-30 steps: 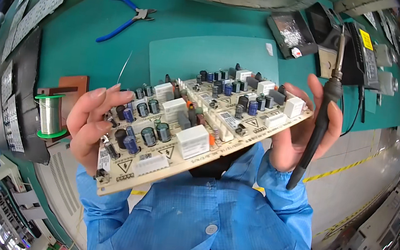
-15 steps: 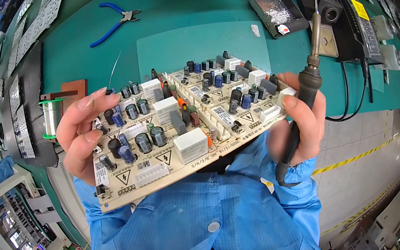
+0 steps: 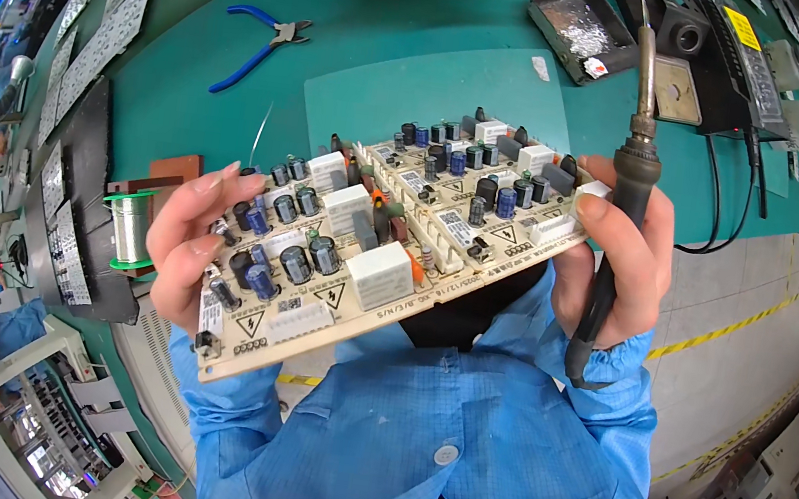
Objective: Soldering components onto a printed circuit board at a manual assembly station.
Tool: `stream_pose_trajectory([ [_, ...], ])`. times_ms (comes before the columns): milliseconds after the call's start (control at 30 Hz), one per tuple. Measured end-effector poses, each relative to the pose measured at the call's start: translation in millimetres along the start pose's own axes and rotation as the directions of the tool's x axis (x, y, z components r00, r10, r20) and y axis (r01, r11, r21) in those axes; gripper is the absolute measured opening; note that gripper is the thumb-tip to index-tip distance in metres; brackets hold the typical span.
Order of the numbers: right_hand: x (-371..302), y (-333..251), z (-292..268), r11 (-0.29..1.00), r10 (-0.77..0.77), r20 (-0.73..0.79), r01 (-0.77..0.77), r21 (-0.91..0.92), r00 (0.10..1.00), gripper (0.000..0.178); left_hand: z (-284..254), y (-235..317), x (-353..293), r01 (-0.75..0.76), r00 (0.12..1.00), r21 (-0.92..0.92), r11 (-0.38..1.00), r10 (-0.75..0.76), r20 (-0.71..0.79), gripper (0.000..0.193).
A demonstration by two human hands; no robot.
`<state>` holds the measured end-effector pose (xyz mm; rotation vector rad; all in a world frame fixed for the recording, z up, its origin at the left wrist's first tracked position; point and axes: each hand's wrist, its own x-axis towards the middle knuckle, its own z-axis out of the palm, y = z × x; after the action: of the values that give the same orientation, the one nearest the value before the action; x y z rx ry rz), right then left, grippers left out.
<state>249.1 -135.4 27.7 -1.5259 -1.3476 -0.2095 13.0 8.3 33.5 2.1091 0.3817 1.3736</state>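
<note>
A cream circuit board panel (image 3: 435,288) is held up in front of my chest, tilted with its component side in view. Black and blue capacitors, white block parts and orange pieces crowd its surface. My left hand (image 3: 186,247) grips the panel's left end, fingertips over the edge by the capacitors. At the other end my right hand (image 3: 635,260) pinches the board's right edge near a white block. That same hand also keeps a soldering iron (image 3: 637,170) upright against its fingers, metal tip pointing away from me. The panel's underside is hidden.
Blue-handled cutters (image 3: 262,55) lie on the green mat (image 3: 369,23). A solder wire spool (image 3: 128,229) stands left of the board. At the far right are a black tray (image 3: 579,33) with solder scraps and a soldering station (image 3: 741,67), its black cables hanging over the mat's edge.
The board and both hands appear slightly farther right in view, and so does the whole bench. The board's left end has risen a little, levelling its tilt. Both grips stay the same.
</note>
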Motion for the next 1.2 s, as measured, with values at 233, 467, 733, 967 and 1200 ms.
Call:
stream_pose_trajectory([
  [233,-6,1,-11,0.993,-0.085,0.148,0.096,-0.068,0.985,0.025,1,13,-4,0.030,0.999,0.071,0.997,-0.031,0.016,0.022],
  [467,-23,9,-4,0.997,0.018,0.019,-0.019,0.068,1.000,0.030,3,26,-3,0.080,0.995,-0.029,0.996,-0.078,0.058,0.024],
  [733,-40,27,0,0.989,0.003,-0.083,0.009,0.145,0.997,0.023,12,33,0,-0.052,0.999,-0.012,0.999,0.052,0.008,0.031],
  [967,-50,31,-5,0.972,0.073,-0.053,-0.060,0.225,0.996,0.022,13,56,23,0.039,0.977,0.566,0.823,-0.150,0.151,0.040],
  [1200,-43,17,-1,0.979,0.080,-0.079,-0.064,0.193,0.994,0.022,0,42,21,0.022,0.985,0.532,0.847,-0.109,0.133,0.038],
])
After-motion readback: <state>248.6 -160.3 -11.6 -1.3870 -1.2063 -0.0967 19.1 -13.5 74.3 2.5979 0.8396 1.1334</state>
